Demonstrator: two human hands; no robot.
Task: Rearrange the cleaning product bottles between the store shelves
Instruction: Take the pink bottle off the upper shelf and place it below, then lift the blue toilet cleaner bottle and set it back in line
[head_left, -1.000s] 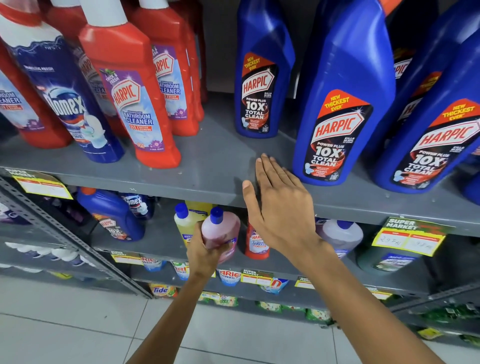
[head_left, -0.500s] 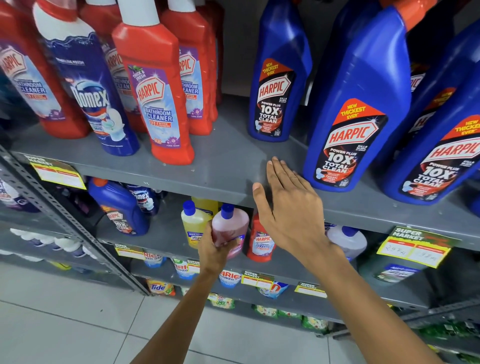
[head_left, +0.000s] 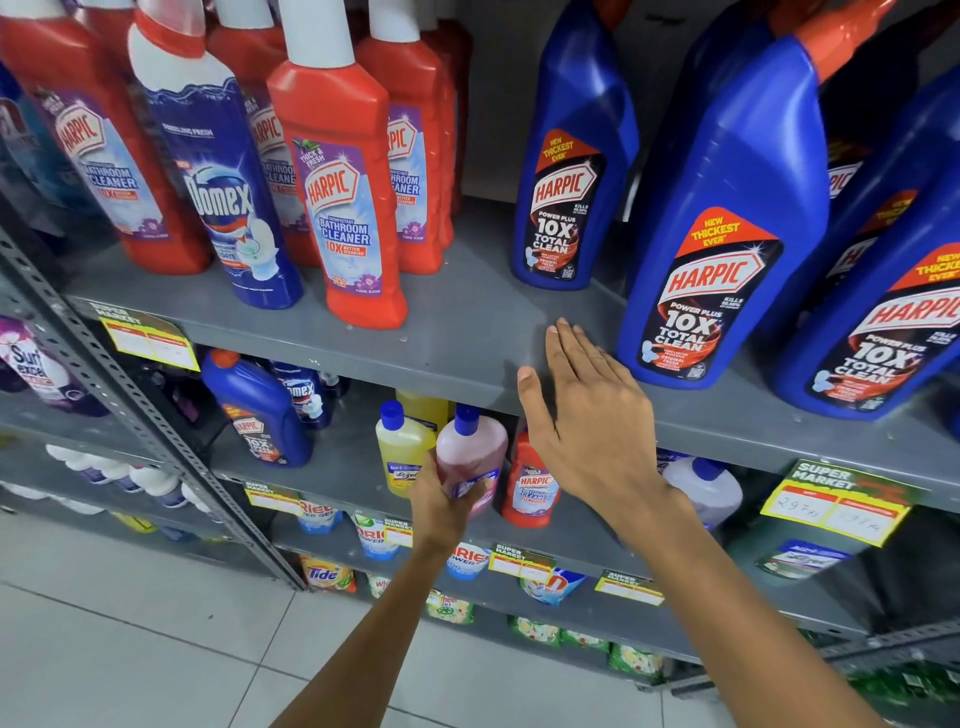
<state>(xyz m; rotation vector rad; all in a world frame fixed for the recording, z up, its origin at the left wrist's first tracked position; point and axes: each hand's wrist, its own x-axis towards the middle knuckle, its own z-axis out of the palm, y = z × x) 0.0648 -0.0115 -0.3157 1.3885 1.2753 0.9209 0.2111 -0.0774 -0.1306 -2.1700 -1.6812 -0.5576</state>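
Left hand (head_left: 447, 501) wrapped round pink bottle (head_left: 475, 452) at frame centre, lower shelf; right hand (head_left: 587, 415) flat, fingers spread, on upper shelf (head_left: 467, 332) edge beside blue Harpic (head_left: 722, 249)

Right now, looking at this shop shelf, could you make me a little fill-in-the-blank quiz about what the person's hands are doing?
1. The left hand grips a pink bottle with a ____ cap.
2. The right hand lies open on the edge of the ____ shelf.
3. The Domex bottle stands among ____ Harpic bottles.

Missing words: blue; upper; red
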